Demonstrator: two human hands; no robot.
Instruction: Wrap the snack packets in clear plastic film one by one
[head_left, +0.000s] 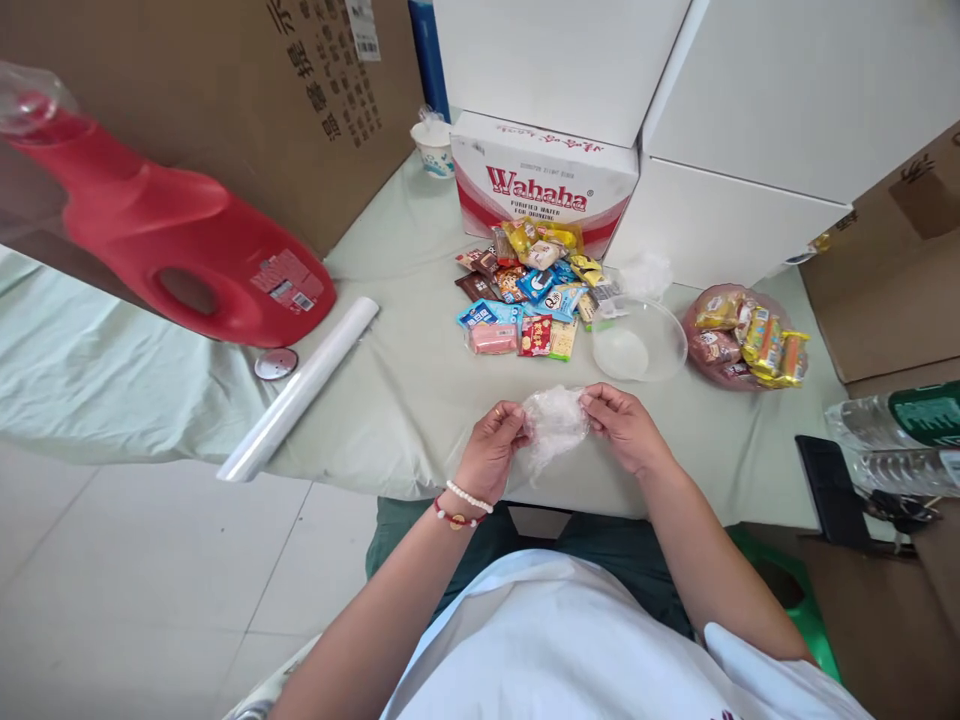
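White shirt (555,640) cloth is closest, at the bottom. Past it, a thin, crinkly piece of clear plastic (556,425) is right between the two hands. The left hand (487,450) pinches its left side (a white bracelet (470,497) and a red bracelet (459,519) go round that wrist). The right hand (626,432) pinches its right side. The plastic is over the near part of the green tablecloth (420,400); I cannot tell if it touches. Farther back are little snack packs (536,290) and a clear bowl (637,350).
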